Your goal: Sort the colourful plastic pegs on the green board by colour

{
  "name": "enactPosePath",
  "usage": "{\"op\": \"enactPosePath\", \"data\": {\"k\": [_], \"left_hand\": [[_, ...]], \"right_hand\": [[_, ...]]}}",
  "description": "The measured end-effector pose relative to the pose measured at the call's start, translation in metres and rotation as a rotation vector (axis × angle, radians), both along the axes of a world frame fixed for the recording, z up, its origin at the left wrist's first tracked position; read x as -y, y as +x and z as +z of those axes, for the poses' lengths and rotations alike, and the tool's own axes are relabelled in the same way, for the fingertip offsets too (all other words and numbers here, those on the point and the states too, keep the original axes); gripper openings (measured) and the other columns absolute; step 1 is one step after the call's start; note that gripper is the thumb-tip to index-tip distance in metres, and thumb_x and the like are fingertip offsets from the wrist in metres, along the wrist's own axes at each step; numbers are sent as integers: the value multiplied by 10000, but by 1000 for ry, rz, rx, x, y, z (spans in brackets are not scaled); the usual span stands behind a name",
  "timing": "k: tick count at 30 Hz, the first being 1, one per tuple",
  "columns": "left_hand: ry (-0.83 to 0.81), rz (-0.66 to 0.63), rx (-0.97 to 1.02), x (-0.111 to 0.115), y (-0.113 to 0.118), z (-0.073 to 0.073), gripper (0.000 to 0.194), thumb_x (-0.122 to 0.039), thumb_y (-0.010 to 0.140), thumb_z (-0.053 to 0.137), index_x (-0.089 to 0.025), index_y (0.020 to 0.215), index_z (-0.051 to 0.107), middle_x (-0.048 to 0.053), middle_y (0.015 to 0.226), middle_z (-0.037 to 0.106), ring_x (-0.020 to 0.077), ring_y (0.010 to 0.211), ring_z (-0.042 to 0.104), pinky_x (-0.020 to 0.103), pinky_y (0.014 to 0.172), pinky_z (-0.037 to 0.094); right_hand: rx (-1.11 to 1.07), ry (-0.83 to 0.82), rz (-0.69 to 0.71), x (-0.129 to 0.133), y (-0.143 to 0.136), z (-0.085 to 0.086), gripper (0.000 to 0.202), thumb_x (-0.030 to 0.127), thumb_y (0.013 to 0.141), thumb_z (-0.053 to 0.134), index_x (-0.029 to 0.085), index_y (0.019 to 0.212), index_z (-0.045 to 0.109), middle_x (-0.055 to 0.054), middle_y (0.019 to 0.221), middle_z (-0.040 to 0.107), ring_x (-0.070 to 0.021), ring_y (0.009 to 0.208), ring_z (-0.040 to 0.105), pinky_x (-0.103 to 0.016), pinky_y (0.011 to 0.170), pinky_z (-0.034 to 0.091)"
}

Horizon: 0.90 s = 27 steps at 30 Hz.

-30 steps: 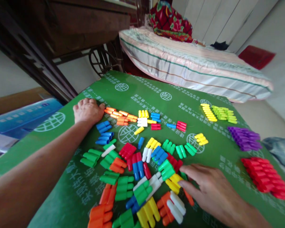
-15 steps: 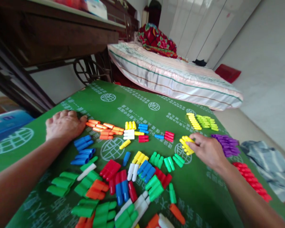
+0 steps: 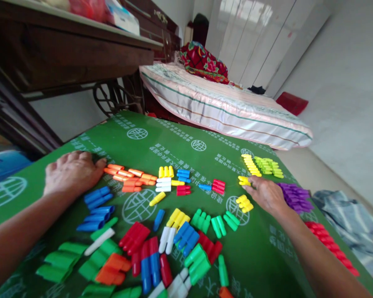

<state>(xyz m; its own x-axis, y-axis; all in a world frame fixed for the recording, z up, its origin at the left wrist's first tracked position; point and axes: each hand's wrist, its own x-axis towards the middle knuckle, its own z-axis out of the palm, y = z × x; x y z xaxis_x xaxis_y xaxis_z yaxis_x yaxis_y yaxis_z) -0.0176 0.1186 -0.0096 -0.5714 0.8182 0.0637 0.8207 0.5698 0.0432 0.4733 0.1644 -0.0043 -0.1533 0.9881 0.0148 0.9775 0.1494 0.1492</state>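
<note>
My left hand (image 3: 73, 171) lies flat on the green board (image 3: 174, 142), fingers spread, beside the orange pieces (image 3: 132, 178). At the right, my right hand (image 3: 265, 190) pinches a small group of yellow pieces (image 3: 244, 181) just below a yellow row (image 3: 251, 164). Another yellow group (image 3: 244, 203) rests on the board, left of my right wrist. Lime green pieces (image 3: 269, 165) and purple pieces (image 3: 295, 197) are grouped beyond and beside that hand, and a red row (image 3: 331, 248) runs along the right edge.
Mixed green, blue, red, white and orange pieces (image 3: 136, 238) cover the near part of the board. A dark wooden table (image 3: 81, 58) stands at the left. Behind is a bed (image 3: 224, 99) with a striped cover. Striped cloth (image 3: 351, 215) lies at the right.
My right hand has moved away from me with some yellow pieces, while another yellow group now lies apart on the board. The view has shifted slightly; my left hand still rests flat.
</note>
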Motion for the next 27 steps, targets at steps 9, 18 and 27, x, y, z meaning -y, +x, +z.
{"op": "enactPosePath", "data": {"k": [9, 18, 27], "left_hand": [[-19, 8, -6, -1, -4, -3, 766, -595, 790, 164, -62, 1236, 486, 232, 1385, 420, 391, 1290, 374, 532, 1064, 335], [-22, 14, -11, -2, -1, 1, 764, -589, 788, 163, -60, 1231, 491, 229, 1394, 417, 384, 1293, 375, 529, 1066, 338], [-17, 30, 1, -4, 2, -1, 770, -573, 783, 194, -39, 1256, 486, 244, 1385, 425, 394, 1299, 368, 544, 1060, 337]], "right_hand": [[86, -93, -48, -19, -35, 14, 298, 419, 890, 469, 225, 1027, 649, -94, 1015, 714, -237, 926, 674, -292, 674, 446], [72, -101, 123, -99, -38, 15, 334, 459, 863, 512, 254, 1068, 677, -74, 1022, 714, -223, 956, 649, -276, 699, 445], [82, -112, 53, -146, -39, 25, 273, 458, 777, 644, 272, 957, 730, -26, 1015, 723, -199, 973, 640, -255, 719, 465]]}}
